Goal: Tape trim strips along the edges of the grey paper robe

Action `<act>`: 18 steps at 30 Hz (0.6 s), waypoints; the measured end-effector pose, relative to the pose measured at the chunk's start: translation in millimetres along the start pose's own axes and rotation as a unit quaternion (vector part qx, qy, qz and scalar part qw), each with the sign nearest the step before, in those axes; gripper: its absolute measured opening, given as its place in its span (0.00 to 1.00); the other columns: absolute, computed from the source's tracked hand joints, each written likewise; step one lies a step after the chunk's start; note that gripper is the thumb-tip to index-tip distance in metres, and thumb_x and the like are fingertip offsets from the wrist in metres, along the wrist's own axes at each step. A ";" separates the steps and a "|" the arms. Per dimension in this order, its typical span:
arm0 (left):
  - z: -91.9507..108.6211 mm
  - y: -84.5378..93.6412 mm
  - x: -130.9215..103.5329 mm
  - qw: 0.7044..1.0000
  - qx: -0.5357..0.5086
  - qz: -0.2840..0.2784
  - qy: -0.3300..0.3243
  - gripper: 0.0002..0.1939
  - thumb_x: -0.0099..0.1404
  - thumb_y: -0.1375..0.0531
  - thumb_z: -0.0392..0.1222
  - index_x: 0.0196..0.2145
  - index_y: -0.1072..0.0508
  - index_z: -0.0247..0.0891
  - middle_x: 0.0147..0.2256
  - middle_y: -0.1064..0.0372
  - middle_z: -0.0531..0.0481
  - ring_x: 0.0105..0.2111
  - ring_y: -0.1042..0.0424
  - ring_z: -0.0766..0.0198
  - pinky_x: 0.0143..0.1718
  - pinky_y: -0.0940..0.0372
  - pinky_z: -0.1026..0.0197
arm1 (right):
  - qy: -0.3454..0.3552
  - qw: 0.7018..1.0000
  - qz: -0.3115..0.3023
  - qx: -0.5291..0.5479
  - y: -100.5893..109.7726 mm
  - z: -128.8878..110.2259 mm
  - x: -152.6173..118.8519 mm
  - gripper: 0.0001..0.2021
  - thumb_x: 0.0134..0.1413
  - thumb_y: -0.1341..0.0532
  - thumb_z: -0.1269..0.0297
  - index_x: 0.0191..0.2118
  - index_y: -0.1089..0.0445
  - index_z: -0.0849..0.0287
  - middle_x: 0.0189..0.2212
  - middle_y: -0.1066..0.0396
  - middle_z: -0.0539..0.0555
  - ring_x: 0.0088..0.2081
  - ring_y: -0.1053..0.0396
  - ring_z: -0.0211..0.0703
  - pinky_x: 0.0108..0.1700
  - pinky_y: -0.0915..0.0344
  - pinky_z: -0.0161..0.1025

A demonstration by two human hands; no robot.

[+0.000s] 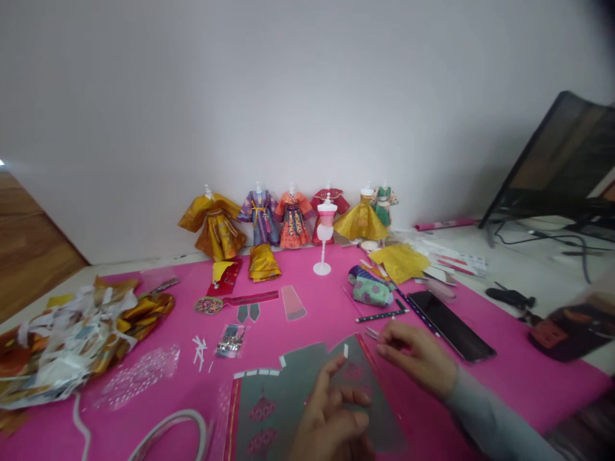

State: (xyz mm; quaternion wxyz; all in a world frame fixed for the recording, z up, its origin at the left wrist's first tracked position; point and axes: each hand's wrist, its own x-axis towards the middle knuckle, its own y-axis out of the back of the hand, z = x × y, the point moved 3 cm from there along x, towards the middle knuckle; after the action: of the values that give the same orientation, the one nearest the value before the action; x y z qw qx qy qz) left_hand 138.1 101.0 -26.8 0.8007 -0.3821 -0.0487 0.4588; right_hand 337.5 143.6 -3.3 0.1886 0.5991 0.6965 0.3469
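Note:
My left hand (331,413) is over a grey-green fabric piece (300,363) with pink motifs. Its fingers are apart and partly bent, and the index fingertip is close to a small white strip (346,351) on the fabric's top edge. More white strips (259,372) line that edge at the left. To the right, my right hand (420,358) has its thumb and fingers pinched together, just above the fabric's right border. Two thin silver tips (371,333) show beside those fingers; I cannot tell whether they are held. Anything inside the pinch is too small to make out.
Small dressed mannequins (294,221) stand along the wall, with a nearly bare white one (322,253) in front. Fabric scraps and plastic (72,346) pile up at left. A white coil (177,419) lies near the front. A black phone (451,325) rests at right.

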 end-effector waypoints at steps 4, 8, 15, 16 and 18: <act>2.6 4.0 6.1 1.000 -0.016 -0.014 0.001 0.38 0.49 0.33 0.37 0.53 0.49 0.45 0.37 0.30 0.54 0.21 0.30 0.71 0.27 0.39 0.62 | -0.020 0.988 -0.058 0.143 -23.1 -15.6 27.6 0.21 0.58 0.46 0.44 0.29 0.34 0.59 0.22 0.35 0.49 0.26 0.37 0.38 0.30 0.37 0.35; 7.4 9.0 7.4 0.999 -0.027 -0.023 -0.004 0.38 0.49 0.31 0.39 0.52 0.46 0.46 0.36 0.29 0.54 0.21 0.29 0.70 0.27 0.40 0.62 | -0.033 0.970 -0.101 0.217 -36.0 -21.9 42.0 0.25 0.51 0.42 0.39 0.29 0.33 0.60 0.21 0.37 0.47 0.23 0.39 0.35 0.27 0.39 0.35; 6.9 23.8 11.5 1.000 -0.019 -0.023 0.006 0.39 0.50 0.31 0.40 0.56 0.44 0.47 0.41 0.30 0.50 0.23 0.29 0.69 0.27 0.40 0.62 | -0.004 0.976 -0.069 0.205 -38.6 -29.1 58.5 0.16 0.52 0.39 0.50 0.27 0.36 0.59 0.20 0.41 0.45 0.23 0.45 0.34 0.26 0.46 0.33; 6.6 27.4 10.8 1.000 -0.002 -0.013 0.008 0.39 0.51 0.32 0.41 0.58 0.45 0.46 0.42 0.30 0.49 0.23 0.29 0.69 0.27 0.40 0.62 | 0.004 0.979 -0.058 0.195 -38.2 -27.7 63.0 0.15 0.53 0.39 0.53 0.27 0.36 0.59 0.21 0.41 0.45 0.24 0.45 0.34 0.27 0.45 0.34; 7.3 35.2 8.4 0.996 0.085 0.008 0.001 0.37 0.55 0.35 0.42 0.60 0.43 0.47 0.45 0.31 0.47 0.24 0.29 0.68 0.29 0.38 0.61 | 0.014 0.984 -0.040 0.175 -38.5 -22.0 73.2 0.12 0.55 0.41 0.57 0.28 0.36 0.59 0.22 0.41 0.45 0.25 0.44 0.35 0.29 0.45 0.35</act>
State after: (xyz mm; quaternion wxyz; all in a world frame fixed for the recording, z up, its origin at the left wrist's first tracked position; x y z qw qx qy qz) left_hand 115.2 121.7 -47.0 0.8267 -0.3132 -0.0055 0.4674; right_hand 280.0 207.0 -4.3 0.0852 0.5893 0.7726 0.2203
